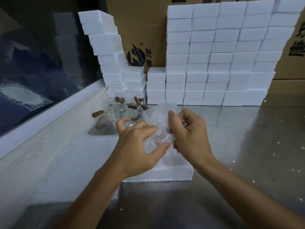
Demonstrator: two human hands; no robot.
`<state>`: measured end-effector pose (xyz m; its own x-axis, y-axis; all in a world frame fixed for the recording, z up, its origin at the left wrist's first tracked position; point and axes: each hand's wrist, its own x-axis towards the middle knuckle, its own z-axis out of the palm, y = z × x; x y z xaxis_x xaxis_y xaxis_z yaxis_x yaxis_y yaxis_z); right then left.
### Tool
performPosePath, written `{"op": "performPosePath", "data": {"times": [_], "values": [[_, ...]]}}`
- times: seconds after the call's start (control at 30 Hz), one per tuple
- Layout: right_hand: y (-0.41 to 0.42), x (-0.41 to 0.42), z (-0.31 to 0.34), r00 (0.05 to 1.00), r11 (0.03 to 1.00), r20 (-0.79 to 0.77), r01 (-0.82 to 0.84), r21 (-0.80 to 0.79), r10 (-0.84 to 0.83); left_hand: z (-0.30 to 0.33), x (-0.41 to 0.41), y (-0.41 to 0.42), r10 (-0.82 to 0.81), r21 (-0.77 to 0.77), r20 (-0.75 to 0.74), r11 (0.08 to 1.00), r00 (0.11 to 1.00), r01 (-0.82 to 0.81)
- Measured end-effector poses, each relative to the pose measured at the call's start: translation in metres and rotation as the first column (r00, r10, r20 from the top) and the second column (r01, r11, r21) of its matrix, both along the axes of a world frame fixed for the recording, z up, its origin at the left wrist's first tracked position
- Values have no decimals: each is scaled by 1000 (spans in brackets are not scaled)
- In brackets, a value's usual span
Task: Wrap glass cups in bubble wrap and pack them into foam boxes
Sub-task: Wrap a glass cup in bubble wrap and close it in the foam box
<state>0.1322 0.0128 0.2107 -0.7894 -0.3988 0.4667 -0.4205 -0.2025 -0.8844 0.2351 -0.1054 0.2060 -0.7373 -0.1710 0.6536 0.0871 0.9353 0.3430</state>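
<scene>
Both hands hold a bundle of bubble wrap (158, 123) in the air, just above an open foam box (175, 172) that lies on the metal surface (247, 146). The left hand (137, 146) is on the near left side of the bundle; its thumb and curled fingers press into the wrap, while the index finger is lifted away from it. The right hand (189, 131) is on the right side of the bundle, with its fingers curled round a gathered part of the wrap and the thumb pointing up. Something dark shows through the wrap between the two hands, but it is too blurred to tell what it is.

Behind the bundle, further from the person, stands a group of glass cups (123, 106) with brown handles, unwrapped. To the left of the open foam box lies a flat sheet of bubble wrap (69, 162). Behind the cups rise stacks of closed foam boxes (214, 55), and behind these stand cardboard cartons (142, 30) with black print.
</scene>
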Motion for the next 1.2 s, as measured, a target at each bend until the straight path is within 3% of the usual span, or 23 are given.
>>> {"op": "performPosePath", "data": {"times": [0.13,0.23,0.3,0.37,0.47,0.63,0.77,0.9,1.03,1.2], "values": [[-1,2,2,999,997,35,-40,-67,42,2,0,-2,7,-36,-71,999,997,-9],[-2,2,4,983,985,131,-114,-127,131,-5,-6,6,24,-115,-371,991,928,-72],[0,1,4,971,981,176,-140,-133,162,-7,-10,10,55,-14,-461,997,886,-69],[1,-1,3,963,982,208,-149,-115,170,-7,-10,13,51,151,-421,988,906,15],[1,-3,1,955,979,221,-187,-76,199,-6,-9,14,-3,402,-345,903,939,151],[2,-9,4,937,968,244,-233,-97,250,-7,-9,3,-16,359,-369,920,929,158],[3,-6,6,957,961,88,-272,-50,275,-11,-10,7,-71,316,-302,933,951,170],[4,-4,0,946,965,-189,-253,72,262,-11,-10,5,-83,410,-309,887,947,212],[3,1,-7,793,966,-564,-117,231,231,-10,-10,-2,-33,503,-285,846,958,179],[2,3,-9,686,911,-632,-114,395,360,-12,-9,-4,-125,410,-179,892,976,189]]}}
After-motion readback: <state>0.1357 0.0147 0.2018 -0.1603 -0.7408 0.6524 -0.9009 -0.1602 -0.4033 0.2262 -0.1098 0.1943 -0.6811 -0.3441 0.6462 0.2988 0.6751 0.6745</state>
